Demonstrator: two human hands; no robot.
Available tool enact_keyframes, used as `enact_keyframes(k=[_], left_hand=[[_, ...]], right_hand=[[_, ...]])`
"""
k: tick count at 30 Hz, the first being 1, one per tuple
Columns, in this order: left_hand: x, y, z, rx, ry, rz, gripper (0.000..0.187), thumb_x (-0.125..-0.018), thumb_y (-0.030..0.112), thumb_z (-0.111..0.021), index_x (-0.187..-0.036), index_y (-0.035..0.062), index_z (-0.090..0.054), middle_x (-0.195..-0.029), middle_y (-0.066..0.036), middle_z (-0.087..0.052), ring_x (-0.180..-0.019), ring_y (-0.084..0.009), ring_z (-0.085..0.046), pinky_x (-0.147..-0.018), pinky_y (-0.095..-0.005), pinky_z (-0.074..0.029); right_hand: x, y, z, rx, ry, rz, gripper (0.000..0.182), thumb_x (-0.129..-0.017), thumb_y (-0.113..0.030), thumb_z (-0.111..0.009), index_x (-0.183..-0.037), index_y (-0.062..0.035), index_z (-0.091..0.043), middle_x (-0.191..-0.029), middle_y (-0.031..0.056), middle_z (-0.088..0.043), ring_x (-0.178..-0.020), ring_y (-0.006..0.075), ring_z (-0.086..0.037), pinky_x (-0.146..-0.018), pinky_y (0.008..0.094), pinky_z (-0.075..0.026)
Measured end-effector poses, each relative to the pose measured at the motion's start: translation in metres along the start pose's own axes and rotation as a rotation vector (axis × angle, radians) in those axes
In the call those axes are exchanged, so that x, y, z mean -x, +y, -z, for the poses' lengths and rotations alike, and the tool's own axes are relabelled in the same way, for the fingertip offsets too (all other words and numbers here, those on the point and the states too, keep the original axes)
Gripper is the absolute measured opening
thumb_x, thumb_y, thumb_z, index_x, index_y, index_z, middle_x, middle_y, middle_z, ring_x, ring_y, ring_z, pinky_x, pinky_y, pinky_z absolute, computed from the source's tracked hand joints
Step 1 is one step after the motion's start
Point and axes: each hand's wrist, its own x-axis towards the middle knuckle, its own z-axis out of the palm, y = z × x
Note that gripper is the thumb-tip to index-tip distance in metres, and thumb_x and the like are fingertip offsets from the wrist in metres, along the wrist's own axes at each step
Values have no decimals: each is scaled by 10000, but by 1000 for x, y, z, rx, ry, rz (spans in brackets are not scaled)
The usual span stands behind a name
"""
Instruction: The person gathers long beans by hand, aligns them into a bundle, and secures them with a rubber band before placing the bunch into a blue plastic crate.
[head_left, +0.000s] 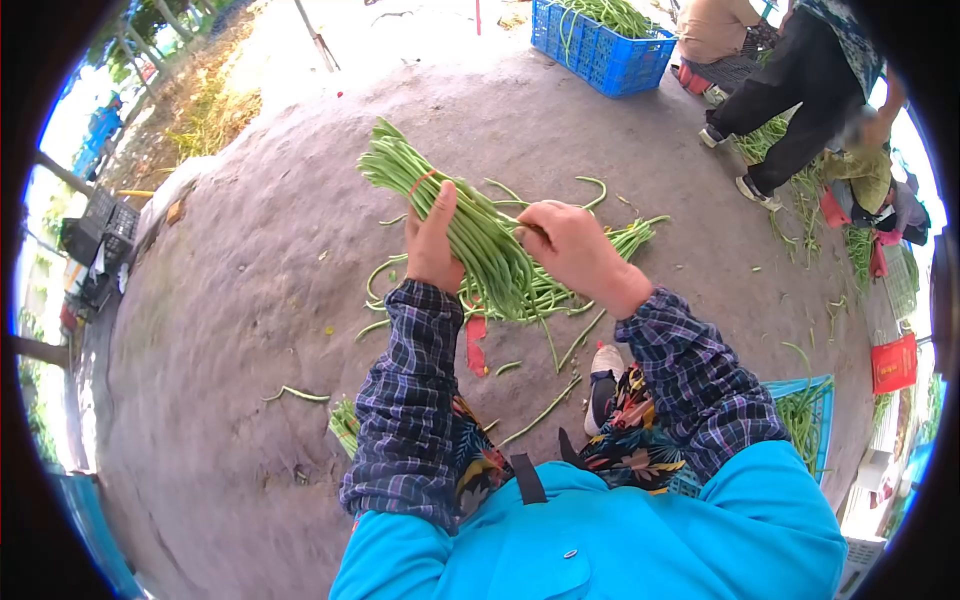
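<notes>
A thick bundle of long green beans (490, 250) is held up at the centre, with a red band (423, 181) around its upper left part. My left hand (434, 245) grips the bundle from below, thumb beside the band. At the bundle's right side, my right hand (580, 250) has its fingers curled and pressed together; whatever they pinch is too small to make out. Loose green beans (628, 238) lie on the ground beneath and behind both hands. A red strip (476, 347) lies below the bundle.
A blue crate (603, 52) of beans stands at the back. Several people are at the upper right, one standing (815, 90), with beans around them. Another blue crate (826, 430) is at my right. A second bundle (344, 428) lies by my left sleeve. Dark crates (103, 228) stand far left.
</notes>
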Motion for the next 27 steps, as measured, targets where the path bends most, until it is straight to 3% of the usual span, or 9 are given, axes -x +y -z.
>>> enact_keyframes(k=[2,4,5,7,11,17,20,24,27], left_hand=[[0,13,4,119,57,-13,276,-894,237,-580,-1103,71,-506,-967,-101,-601,-900,-240,-606,-752,-389,-530],[3,18,17,289,42,-1,332,-887,225,-563,-1121,4,-485,-1017,-129,-588,-1020,-262,-567,-816,-414,-522],[4,15,21,285,46,-3,332,-887,225,-563,-1121,4,-485,-1017,-129,-588,-1020,-262,-567,-816,-414,-522],[6,16,21,246,-29,-1,336,-892,228,-541,-1106,-25,-482,-1072,-147,-572,-1064,-280,-545,-836,-435,-514],[2,13,9,150,-175,131,318,-906,219,-525,-1179,62,-480,-1254,-173,-502,-1161,-326,-491,-916,-480,-463],[13,20,-17,132,-296,141,453,-880,112,-514,-1302,60,-357,-1324,-266,-400,-1232,-414,-411,-942,-505,-451],[12,19,-18,112,-337,155,537,-823,46,-542,-1312,58,-319,-1305,-252,-416,-1171,-396,-474,-894,-509,-490],[13,17,-29,-25,-352,138,422,-818,17,-562,-1226,-12,-454,-1220,-150,-525,-1094,-229,-551,-855,-357,-507],[10,13,-23,-61,-274,178,380,-852,28,-569,-1217,-3,-469,-1091,-102,-586,-968,-194,-600,-788,-328,-517]], right_hand=[[9,18,11,49,-152,-45,184,-857,-182,-555,-893,-6,-596,-800,144,-618,-732,326,-609,-693,398,-490],[21,46,13,-196,24,-247,184,-901,-197,-527,-922,-24,-585,-716,74,-592,-593,200,-552,-578,328,-467],[22,57,19,-201,22,-246,184,-901,-197,-527,-922,-24,-585,-716,74,-592,-593,200,-552,-578,328,-467],[16,65,31,-1307,109,-531,182,-945,-225,-490,-954,-60,-566,-653,-8,-511,-509,70,-416,-483,234,-378],[2,30,27,-1166,113,-467,179,-960,-254,-482,-952,-87,-547,-628,-39,-453,-475,21,-323,-445,195,-303],[-18,13,19,-1352,149,-483,165,-942,-252,-528,-906,-93,-555,-602,-46,-431,-481,28,-327,-449,195,-296],[-17,13,17,-1185,7,-448,174,-904,-249,-596,-913,-77,-574,-643,-33,-488,-530,33,-408,-497,196,-368],[-20,-3,4,-838,23,-249,253,-849,-199,-667,-1007,-8,-615,-737,20,-609,-679,67,-548,-653,221,-473],[-23,2,3,-609,18,-310,286,-841,-217,-677,-1033,-14,-617,-715,-49,-544,-670,37,-490,-626,195,-430]])
